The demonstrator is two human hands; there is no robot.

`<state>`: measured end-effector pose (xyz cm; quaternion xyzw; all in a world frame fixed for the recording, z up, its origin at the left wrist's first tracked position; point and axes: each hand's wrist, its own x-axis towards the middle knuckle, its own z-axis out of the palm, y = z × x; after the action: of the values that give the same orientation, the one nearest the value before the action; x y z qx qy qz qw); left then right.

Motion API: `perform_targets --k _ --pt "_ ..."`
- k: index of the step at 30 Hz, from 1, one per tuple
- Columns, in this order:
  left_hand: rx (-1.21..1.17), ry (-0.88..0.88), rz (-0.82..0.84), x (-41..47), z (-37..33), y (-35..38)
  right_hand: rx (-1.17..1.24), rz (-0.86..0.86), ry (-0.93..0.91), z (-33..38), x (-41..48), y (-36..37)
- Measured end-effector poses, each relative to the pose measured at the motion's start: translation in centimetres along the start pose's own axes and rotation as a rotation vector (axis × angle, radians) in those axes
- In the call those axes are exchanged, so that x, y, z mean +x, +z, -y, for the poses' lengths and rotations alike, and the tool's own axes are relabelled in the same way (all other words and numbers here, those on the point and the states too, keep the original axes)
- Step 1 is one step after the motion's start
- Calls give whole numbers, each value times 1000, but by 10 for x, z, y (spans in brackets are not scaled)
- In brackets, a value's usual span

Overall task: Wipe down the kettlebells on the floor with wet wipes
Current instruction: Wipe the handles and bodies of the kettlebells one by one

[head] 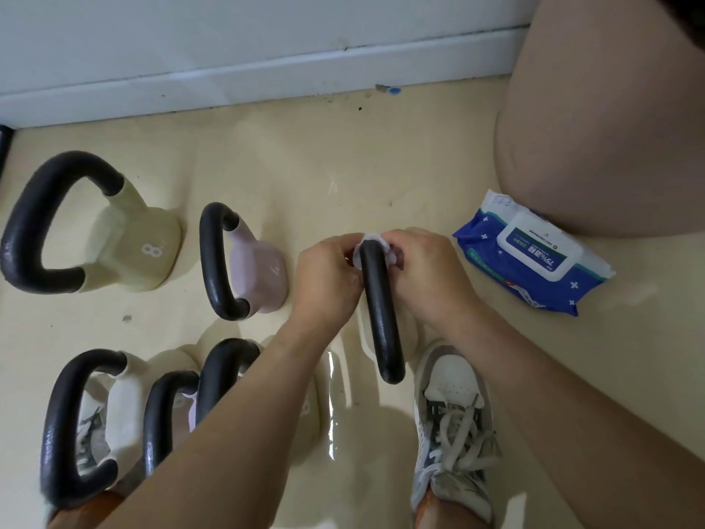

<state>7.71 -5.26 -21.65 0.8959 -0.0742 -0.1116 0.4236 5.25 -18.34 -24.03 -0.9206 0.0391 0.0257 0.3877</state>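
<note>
A person is crouching over a kettlebell [381, 299] standing on the glossy cream floor [286, 166], just right of the middle of the frame. Its thick black handle [384, 345] is running toward the viewer, and its pale body is mostly hidden beneath it.

Judging by its build, the kettlebell is heavy, rigid and not going to budge under rubbing, so it needs no steadying. The handle looks smooth and slightly shiny, probably slick once damp. The best hold is the handle itself, fingers wrapping round the bar with the cloth between. The wet wipe [369, 238] is thin, soft and limp, so it needs pinching from both sides to stay wrapped.

Both hands are meeting at the far end of the handle. The left hand [328, 276] is sitting left of the bar, fingers curled in and pinching the white wipe against it. The right hand [423, 273] is sitting on the bar's right side, fingertips also gripping the wipe, which is folding over the top of the bend. Neither hand is spread wide.

A blue pack of wipes [534, 257] is lying on the floor to the right, lid closed. Five more kettlebells are standing to the left, among them a tan one marked eight [133, 246] and a pink one [259, 276]. A grey laced shoe [454, 414] is planted at lower right.
</note>
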Motion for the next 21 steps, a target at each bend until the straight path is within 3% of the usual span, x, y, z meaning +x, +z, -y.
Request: perform_targets --k 7,10,13,15,17,21 --pt "377 445 -135 -17 12 -14 -94 -58 -292 7 -8 -17" --pt "467 393 -14 0 8 -16 -70 -4 -238 3 2 -7" --pt "700 211 290 28 12 -16 -47 149 -131 -9 11 0" --pt "662 94 395 28 17 -14 -27 271 -32 -15 14 -2" --pt "459 18 370 17 23 -9 -15 323 26 -17 15 -4" --pt "300 172 143 8 20 -6 -26 189 -46 -1 16 -6"
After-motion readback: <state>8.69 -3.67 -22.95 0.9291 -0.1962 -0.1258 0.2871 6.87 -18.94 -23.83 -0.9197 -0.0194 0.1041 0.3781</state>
